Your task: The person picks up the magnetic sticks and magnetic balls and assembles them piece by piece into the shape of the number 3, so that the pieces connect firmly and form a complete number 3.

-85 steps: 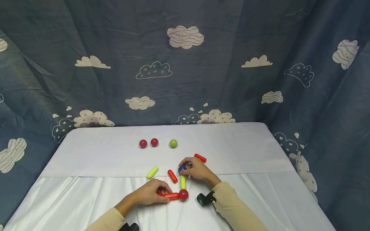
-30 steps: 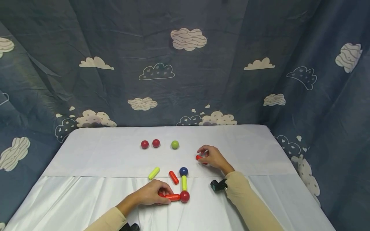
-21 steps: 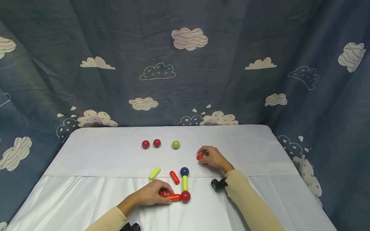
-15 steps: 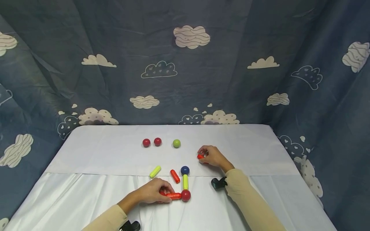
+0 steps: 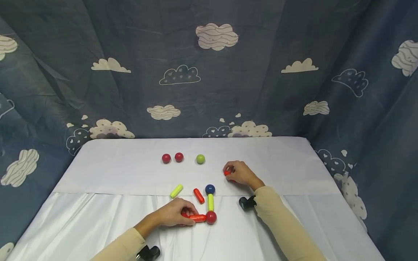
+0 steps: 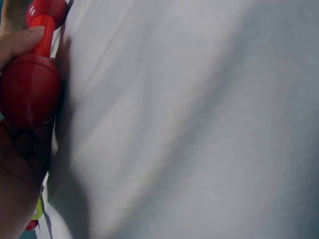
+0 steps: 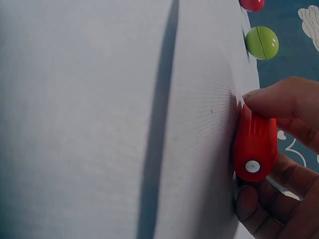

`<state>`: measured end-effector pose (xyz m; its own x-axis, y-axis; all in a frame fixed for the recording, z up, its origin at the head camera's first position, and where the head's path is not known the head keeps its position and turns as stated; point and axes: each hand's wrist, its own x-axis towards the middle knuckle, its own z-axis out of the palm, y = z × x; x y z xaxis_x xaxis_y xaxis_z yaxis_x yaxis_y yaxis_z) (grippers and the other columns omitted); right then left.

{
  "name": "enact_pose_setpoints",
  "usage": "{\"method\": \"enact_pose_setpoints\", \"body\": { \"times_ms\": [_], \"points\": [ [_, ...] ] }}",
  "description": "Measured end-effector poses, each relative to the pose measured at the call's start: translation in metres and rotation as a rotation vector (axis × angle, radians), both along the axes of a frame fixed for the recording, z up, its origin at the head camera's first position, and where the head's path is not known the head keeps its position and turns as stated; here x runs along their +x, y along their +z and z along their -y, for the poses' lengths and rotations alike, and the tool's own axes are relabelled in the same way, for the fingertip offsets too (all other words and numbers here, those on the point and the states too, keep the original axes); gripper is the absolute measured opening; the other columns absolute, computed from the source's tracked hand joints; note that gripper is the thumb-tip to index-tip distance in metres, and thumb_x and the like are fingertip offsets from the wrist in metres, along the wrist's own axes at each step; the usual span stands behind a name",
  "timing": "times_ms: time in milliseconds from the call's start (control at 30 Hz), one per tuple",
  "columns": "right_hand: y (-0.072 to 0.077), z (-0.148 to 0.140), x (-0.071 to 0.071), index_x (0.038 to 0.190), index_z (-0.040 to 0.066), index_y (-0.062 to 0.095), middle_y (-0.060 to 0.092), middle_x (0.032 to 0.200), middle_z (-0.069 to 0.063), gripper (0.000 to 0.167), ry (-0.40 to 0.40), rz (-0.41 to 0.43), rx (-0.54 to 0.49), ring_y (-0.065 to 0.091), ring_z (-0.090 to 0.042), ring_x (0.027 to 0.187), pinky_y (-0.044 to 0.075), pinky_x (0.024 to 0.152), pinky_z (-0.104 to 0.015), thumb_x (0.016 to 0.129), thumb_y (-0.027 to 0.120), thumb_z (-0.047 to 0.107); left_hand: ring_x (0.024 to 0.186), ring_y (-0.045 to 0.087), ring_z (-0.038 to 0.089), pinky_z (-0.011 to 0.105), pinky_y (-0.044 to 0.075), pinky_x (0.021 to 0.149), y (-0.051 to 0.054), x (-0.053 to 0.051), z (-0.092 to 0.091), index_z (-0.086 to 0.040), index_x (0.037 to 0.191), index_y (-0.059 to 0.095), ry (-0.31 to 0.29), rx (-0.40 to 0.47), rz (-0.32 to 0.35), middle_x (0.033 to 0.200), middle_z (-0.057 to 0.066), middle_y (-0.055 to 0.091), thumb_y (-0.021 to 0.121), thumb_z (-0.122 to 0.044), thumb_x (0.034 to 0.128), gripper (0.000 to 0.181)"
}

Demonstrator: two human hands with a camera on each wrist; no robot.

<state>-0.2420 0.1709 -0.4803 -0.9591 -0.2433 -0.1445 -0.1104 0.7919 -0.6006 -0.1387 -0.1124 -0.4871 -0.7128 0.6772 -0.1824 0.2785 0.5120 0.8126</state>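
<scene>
My left hand [image 5: 176, 212] grips a red magnetic rod [image 5: 198, 218] lying on the white cloth. A red ball [image 5: 211, 217] sits at its right end; another red ball [image 6: 31, 92] at the other end is mostly covered by the hand in the head view. From the right-end ball a yellow-green rod [image 5: 210, 202] runs away to a blue ball [image 5: 210, 189]. Farther back on the right, my right hand [image 5: 241, 172] pinches a second red rod [image 7: 255, 142] between thumb and fingers, at the cloth. A silvery disc [image 7: 252, 166] shows at that rod's end.
A loose red rod [image 5: 198, 196] and a loose yellow-green rod [image 5: 176, 191] lie left of the blue ball. Toward the back stand two red balls, a left one [image 5: 166, 158] and a right one [image 5: 179, 157], and a green ball [image 5: 200, 158]. A cloud-patterned curtain [image 5: 137, 87] hangs behind the table.
My right hand has let go of the blue ball, moved back and right, and taken hold of the red rod there. My left hand keeps its grip. The head view has shifted slightly.
</scene>
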Motion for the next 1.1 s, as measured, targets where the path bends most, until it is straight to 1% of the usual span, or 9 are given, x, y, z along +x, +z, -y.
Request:
{"method": "enact_pose_setpoints", "body": {
  "times_ms": [133, 367, 500, 733, 900, 1100],
  "points": [
    [0.002, 0.001, 0.001, 0.099, 0.012, 0.068, 0.06, 0.087, -0.002, 0.024, -0.004, 0.002, -0.011, 0.052, -0.019, 0.081, 0.045, 0.074, -0.033, 0.078, 0.075, 0.006, 0.058, 0.048, 0.002, 0.018, 0.039, 0.056, 0.001, 0.0, 0.0, -0.013, 0.096, 0.072, -0.007, 0.011, 0.009, 0.07, -0.01, 0.055, 0.078, -0.018, 0.0802, 0.018],
    [0.002, 0.007, 0.003, 0.103, 0.011, 0.068, 0.06, 0.089, -0.003, 0.023, -0.041, -0.002, -0.059, 0.052, -0.019, 0.082, 0.047, 0.072, -0.031, 0.08, 0.074, 0.008, 0.058, 0.048, 0.002, 0.018, 0.039, 0.055, 0.003, 0.001, 0.0, -0.012, 0.096, 0.072, -0.005, 0.024, 0.022, 0.07, -0.009, 0.055, 0.077, -0.016, 0.0802, 0.017],
    [0.002, 0.012, 0.003, 0.103, 0.01, 0.068, 0.06, 0.091, -0.003, 0.023, -0.056, -0.005, -0.093, 0.053, -0.019, 0.083, 0.048, 0.069, -0.03, 0.081, 0.072, 0.008, 0.057, 0.048, 0.001, 0.018, 0.039, 0.055, 0.004, 0.0, -0.001, -0.011, 0.096, 0.072, -0.009, 0.03, 0.02, 0.07, -0.01, 0.055, 0.078, -0.016, 0.0801, 0.018],
    [0.001, 0.02, 0.001, 0.104, 0.009, 0.068, 0.061, 0.094, -0.005, 0.021, -0.081, 0.013, -0.151, 0.054, -0.02, 0.084, 0.05, 0.063, -0.027, 0.083, 0.07, 0.008, 0.056, 0.048, 0.001, 0.017, 0.039, 0.054, 0.003, -0.001, -0.002, -0.012, 0.095, 0.072, -0.006, 0.026, 0.017, 0.069, -0.009, 0.055, 0.078, -0.017, 0.0799, 0.017],
    [0.002, 0.027, 0.001, 0.103, 0.008, 0.068, 0.061, 0.096, -0.006, 0.021, -0.077, 0.017, -0.193, 0.056, -0.02, 0.082, 0.051, 0.061, -0.028, 0.082, 0.069, 0.007, 0.058, 0.047, 0.002, 0.018, 0.038, 0.055, 0.004, 0.0, -0.002, -0.012, 0.094, 0.072, -0.006, 0.018, 0.0, 0.068, -0.009, 0.055, 0.078, -0.017, 0.0794, 0.017],
    [0.0, 0.034, 0.0, 0.103, 0.007, 0.068, 0.062, 0.094, -0.006, 0.02, -0.077, 0.003, -0.229, 0.057, -0.019, 0.081, 0.051, 0.063, -0.028, 0.083, 0.068, 0.008, 0.061, 0.047, 0.002, 0.018, 0.037, 0.056, 0.004, -0.001, -0.002, -0.013, 0.095, 0.072, -0.008, 0.014, 0.003, 0.069, -0.009, 0.054, 0.078, -0.017, 0.0798, 0.016]
  ]
}}
